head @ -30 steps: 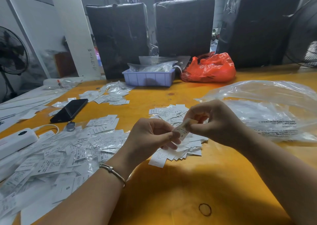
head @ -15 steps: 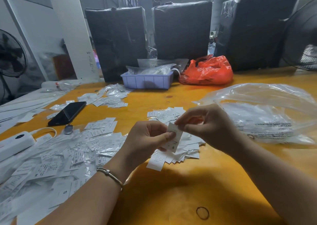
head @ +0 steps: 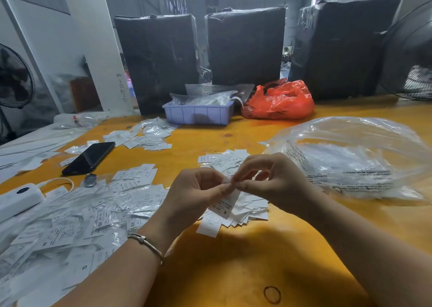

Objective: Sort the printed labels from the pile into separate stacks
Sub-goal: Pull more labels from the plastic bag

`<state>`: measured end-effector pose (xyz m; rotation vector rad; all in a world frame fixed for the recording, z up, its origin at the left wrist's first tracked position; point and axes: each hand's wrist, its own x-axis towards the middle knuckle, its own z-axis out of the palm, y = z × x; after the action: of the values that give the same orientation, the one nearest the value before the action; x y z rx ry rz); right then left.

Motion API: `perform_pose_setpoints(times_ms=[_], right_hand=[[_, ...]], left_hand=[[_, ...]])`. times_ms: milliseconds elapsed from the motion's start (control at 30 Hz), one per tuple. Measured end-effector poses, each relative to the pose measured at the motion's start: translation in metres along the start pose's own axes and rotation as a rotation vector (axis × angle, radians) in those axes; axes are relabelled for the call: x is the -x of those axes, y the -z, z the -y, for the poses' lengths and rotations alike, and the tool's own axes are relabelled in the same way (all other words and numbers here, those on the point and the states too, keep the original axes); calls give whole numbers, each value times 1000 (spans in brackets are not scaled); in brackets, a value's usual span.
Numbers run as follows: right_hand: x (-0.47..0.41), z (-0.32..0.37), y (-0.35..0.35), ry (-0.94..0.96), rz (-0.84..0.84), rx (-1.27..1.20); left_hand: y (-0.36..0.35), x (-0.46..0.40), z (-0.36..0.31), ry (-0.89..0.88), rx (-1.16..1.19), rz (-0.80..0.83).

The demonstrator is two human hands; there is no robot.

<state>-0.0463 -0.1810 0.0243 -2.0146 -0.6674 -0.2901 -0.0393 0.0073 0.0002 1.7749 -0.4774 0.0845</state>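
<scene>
Both hands meet above a small heap of white labels [head: 251, 209] at the table's middle. My left hand [head: 196, 194] and my right hand [head: 271, 180] pinch the top edge of one white printed label [head: 225, 205] marked "S", which hangs down between them. A large loose pile of labels in clear sleeves [head: 70, 215] spreads over the left of the orange table [head: 233, 271]. A small neat stack of labels [head: 138, 174] lies behind that pile, and another scatter of labels [head: 145, 138] lies farther back.
A black phone [head: 90, 158] and a white power bank [head: 18, 198] lie at the left. A big clear plastic bag [head: 355, 159] fills the right. A lilac tray [head: 198, 113] and a red bag [head: 280, 102] stand at the back before black wrapped bales. A rubber band [head: 272, 294] lies near me.
The label between my fingers has turned from tilted to hanging straight down, and both hands have closed together on its top edge. The view has dipped slightly.
</scene>
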Motion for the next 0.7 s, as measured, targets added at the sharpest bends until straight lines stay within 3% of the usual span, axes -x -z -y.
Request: perform_pose_setpoints(times_ms=[133,333,700], right_hand=[[0,-2,1,4,-9,13],[1,-3,1,-67,-27,-195],[-2,-12,3,-74,-131,-150]], left_hand=[[0,0,0,-2,9,-10],[0,2,-3,9,22,18],[6,-2,0,-11,-32,-39]])
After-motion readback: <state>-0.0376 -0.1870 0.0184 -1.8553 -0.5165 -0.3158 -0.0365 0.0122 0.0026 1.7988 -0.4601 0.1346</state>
